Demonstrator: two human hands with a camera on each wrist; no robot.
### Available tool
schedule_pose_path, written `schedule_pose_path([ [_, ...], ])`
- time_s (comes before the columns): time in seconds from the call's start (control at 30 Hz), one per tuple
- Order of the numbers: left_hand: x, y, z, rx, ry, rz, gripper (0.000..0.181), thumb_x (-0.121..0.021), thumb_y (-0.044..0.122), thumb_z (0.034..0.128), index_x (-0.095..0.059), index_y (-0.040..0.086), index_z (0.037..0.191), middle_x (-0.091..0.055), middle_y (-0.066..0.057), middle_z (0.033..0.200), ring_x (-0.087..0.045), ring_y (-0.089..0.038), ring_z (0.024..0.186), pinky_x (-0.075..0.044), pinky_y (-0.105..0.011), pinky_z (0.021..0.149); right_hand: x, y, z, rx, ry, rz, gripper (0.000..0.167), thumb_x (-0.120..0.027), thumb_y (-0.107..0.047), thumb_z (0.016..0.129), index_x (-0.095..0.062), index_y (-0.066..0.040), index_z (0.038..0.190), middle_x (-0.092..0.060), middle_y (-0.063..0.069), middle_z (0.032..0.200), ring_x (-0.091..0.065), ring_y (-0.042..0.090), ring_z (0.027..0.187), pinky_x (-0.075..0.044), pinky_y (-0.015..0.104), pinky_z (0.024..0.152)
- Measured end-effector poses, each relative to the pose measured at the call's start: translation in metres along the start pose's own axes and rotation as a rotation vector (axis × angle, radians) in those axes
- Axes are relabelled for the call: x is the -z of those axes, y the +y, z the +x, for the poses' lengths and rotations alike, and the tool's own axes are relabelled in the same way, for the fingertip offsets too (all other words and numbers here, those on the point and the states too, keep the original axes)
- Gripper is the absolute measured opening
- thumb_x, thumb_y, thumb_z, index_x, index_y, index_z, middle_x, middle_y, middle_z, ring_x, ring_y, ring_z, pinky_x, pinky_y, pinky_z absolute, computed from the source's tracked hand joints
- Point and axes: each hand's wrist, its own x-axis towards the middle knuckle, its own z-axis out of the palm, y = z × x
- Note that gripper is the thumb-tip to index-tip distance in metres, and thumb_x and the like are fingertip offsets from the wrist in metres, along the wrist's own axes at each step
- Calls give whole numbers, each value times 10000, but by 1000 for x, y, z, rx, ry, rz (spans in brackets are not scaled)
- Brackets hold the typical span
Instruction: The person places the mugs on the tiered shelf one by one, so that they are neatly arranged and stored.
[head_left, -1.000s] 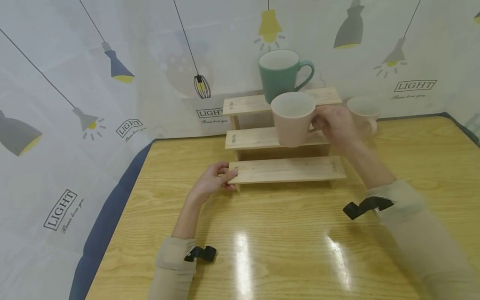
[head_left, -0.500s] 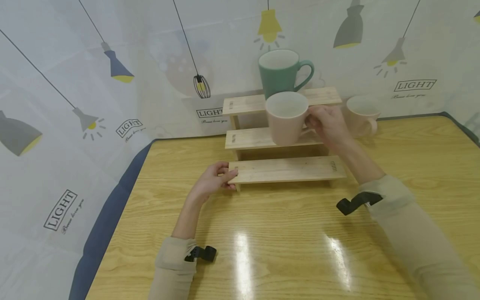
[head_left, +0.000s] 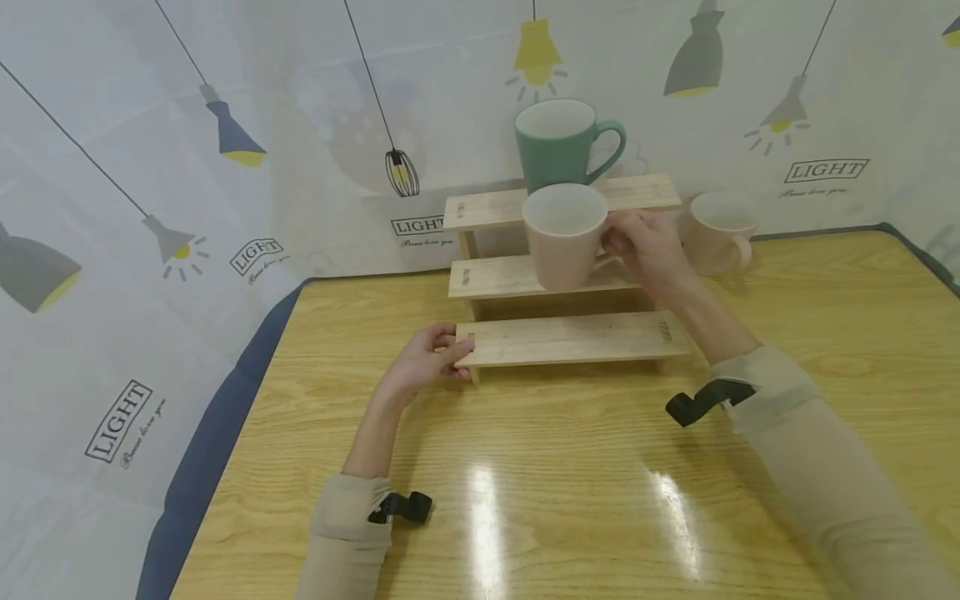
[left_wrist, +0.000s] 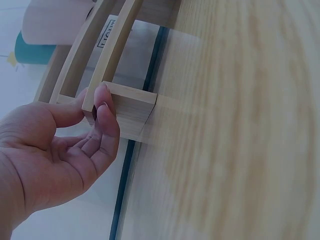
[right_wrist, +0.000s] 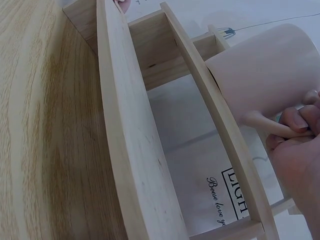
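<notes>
A pale pink mug is at the middle step of a three-step wooden stand. My right hand grips its handle, fingers curled round it in the right wrist view. In that view the base of the mug is at the middle board, touching or nearly so. My left hand pinches the left end of the lowest board, thumb on top and fingers beneath, as the left wrist view shows. On the top step, a green mug stands upright behind the pink one, its handle to the right.
Another pink mug stands on the wooden table to the right of the stand, partly behind my right hand. A white curtain printed with lamps hangs close behind the stand.
The right hand has carried the pink mug a little to the left along the middle step. My left hand keeps its hold on the lowest board, and the green mug is unmoved.
</notes>
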Motion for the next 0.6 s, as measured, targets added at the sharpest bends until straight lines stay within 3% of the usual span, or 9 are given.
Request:
schedule_pose_path([
  [0.37,0,-1,2,3,2,-2,688,-615,176,1032,-235,-74,1547,-491,-259,1380,-677,-165,769,-602,-347,837,-1,1,0,-8,-1,-19,456,-439,-5,1031,-294,-17,599,-257,69,588,-304,193,619,-266,324,615],
  [0.6,0,-2,1,-13,-6,10,696,-614,184,1033,-228,-81,1548,-510,-267,1347,-680,-161,760,-603,-350,835,1,-3,-1,-34,-13,-40,408,-441,-19,1038,-455,-67,634,-341,29,605,-364,158,656,-353,272,677],
])
